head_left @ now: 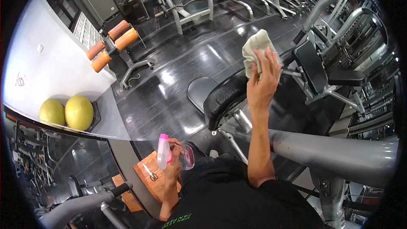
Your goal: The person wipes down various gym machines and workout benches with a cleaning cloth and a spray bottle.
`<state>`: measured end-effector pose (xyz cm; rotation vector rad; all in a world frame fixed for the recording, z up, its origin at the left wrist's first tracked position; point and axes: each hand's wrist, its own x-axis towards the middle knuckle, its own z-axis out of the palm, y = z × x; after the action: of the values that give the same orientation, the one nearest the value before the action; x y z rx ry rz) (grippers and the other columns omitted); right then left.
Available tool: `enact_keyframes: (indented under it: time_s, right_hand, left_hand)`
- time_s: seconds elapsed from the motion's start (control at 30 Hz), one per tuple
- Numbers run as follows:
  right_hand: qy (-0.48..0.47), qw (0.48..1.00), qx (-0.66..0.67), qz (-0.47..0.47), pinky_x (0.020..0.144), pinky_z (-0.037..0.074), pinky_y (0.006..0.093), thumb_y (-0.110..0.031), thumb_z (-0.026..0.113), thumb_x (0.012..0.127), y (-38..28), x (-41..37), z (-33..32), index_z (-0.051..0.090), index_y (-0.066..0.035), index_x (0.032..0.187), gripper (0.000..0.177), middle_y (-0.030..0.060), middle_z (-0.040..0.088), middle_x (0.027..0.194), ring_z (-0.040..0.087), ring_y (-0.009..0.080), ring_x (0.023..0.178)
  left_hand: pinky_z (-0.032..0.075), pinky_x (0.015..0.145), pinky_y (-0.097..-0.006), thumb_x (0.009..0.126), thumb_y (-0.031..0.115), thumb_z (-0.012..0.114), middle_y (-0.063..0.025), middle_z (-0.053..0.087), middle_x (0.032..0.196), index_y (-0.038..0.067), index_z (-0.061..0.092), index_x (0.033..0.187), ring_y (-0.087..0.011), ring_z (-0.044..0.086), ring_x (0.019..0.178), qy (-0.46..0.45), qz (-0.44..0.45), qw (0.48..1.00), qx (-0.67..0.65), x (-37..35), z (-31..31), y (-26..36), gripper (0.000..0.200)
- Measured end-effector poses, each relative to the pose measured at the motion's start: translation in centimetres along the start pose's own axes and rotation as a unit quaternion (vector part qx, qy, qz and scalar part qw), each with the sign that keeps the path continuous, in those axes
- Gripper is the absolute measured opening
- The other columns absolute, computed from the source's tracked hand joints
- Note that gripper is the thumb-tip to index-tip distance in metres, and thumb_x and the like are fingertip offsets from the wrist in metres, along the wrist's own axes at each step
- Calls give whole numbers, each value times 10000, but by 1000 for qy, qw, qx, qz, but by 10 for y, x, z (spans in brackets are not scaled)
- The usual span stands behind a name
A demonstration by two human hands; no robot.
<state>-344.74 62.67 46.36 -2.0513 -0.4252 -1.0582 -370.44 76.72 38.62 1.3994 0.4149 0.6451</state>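
Observation:
My right hand (263, 76) is stretched forward over the black padded bench (227, 97), its fingers pressed on a pale folded cloth (257, 44). The cloth overlaps the far end of the pad in this view. Low at the left, my left hand (173, 161) is wrapped round a clear spray bottle (187, 156) with a white and pink spray head (163, 150). The pad's surface is shiny black, and a rounded black seat (202, 93) sits just beyond it.
A thick grey machine tube (339, 148) runs close at my right. Scissors (152, 176) lie on a wooden board (146, 169) at lower left. Two yellow exercise balls (79, 113) rest by the white wall. A stand with orange rollers (126, 39) and a seated machine (311, 65) are farther off.

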Motion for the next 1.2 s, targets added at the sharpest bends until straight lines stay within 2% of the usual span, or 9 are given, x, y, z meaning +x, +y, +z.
enact_keyframes:
  time_s: [0.07,0.3,0.37,0.5,0.6,0.63,0.73,0.87,1.2]
  right_hand:
    - [-196,980,-18,-18,1114,228,498,-95,600,840,2,-5,-2,621,-151,1093,260,55,588,1206,499,274,1203]
    - [-287,938,13,-195,1111,263,450,-53,589,748,-40,-76,-17,633,-141,1045,314,45,622,1089,516,234,1164]
    - [-384,885,85,-249,1086,322,406,-53,589,741,-45,-94,-22,626,-144,1063,336,55,635,1031,565,243,1084]
    - [-384,893,235,-15,844,489,387,25,596,735,-50,-59,-43,597,-92,1065,350,100,645,1017,629,301,952]
    - [-142,964,220,40,824,475,365,-5,520,874,-34,-18,-38,585,-37,1092,229,170,632,1041,624,317,973]
    - [-50,981,187,22,710,510,372,-70,554,890,-24,-2,-33,593,-73,1107,220,142,632,1027,644,297,861]
    - [-30,989,132,51,902,442,424,-110,549,905,3,21,-23,606,-80,1124,228,153,620,1047,585,325,1021]
    - [-186,982,-34,-32,1100,263,491,-67,586,826,9,-17,7,624,-117,1067,249,95,624,1081,506,306,1180]
    - [-297,932,79,-192,1092,295,414,-200,589,824,-35,-118,-26,635,-145,980,172,12,629,1118,482,199,1230]
  left_hand:
    - [447,660,-273,923,84,512,-67,527,858,21,497,994,-117,523,662,15,9,1000,-14,0,2,-1,96]
    - [461,656,-298,922,23,477,-88,520,886,20,475,1019,-139,534,705,3,50,999,-2,2,8,-1,97]
    - [450,649,-274,927,44,488,-73,523,879,24,490,992,-123,529,706,6,57,998,-16,3,14,0,68]
    - [437,638,-250,927,70,508,-57,526,863,37,513,960,-111,517,698,23,63,997,-27,1,24,7,47]
    - [436,632,-253,923,60,511,-59,528,874,42,517,960,-112,510,696,-45,39,998,-7,0,21,2,42]
    - [446,623,-256,918,57,528,-71,531,883,30,514,959,-116,521,690,-40,43,998,-22,-1,25,6,51]
    - [459,611,-263,910,52,551,-85,537,891,16,513,966,-119,535,679,-45,77,995,-42,-1,27,-1,76]
    - [480,608,-270,897,48,583,-98,546,911,-5,512,987,-124,551,681,-62,64,995,-37,-1,20,-10,126]
    - [481,608,-263,889,62,602,-94,558,898,-5,526,971,-115,552,685,-50,43,997,-45,-6,19,-4,130]
